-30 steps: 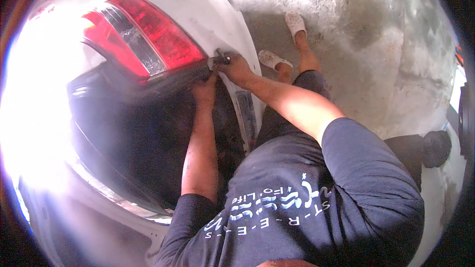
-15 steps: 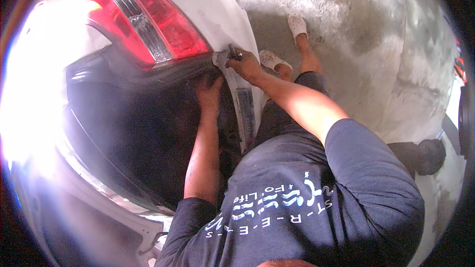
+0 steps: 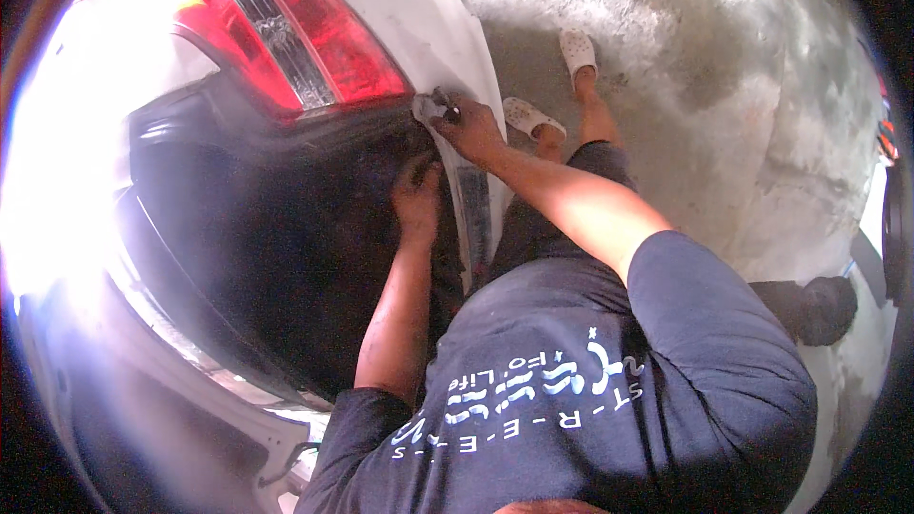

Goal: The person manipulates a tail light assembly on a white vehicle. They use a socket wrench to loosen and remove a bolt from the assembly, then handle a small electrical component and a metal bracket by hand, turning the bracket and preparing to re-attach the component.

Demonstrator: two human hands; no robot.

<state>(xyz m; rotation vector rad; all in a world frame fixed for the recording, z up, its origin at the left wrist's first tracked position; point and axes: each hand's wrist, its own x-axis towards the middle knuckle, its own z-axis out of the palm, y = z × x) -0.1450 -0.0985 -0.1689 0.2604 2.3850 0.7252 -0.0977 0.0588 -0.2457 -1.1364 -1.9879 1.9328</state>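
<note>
The right hand (image 3: pixel 474 135) grips a dark tool (image 3: pixel 446 107) by the tail light (image 3: pixel 367 55) corner; the left hand (image 3: pixel 417 198), apart, is at the trunk (image 3: pixel 276 247) edge, hold unclear.

Deep shadow in the dark area (image 3: pixel 276 257) beside the left hand (image 3: pixel 416 200) obscured whatever that hand touched. The right hand (image 3: pixel 473 131) covered most of a small dark object (image 3: pixel 451 115), leaving its kind unclear. White glare swallowed part of the car (image 3: pixel 381 9), whose body the upper edge cut off. The lower edge cropped the dark shirt (image 3: pixel 533 466); an orange thing (image 3: pixel 887 141) near the right rim was too small to identify.
</note>
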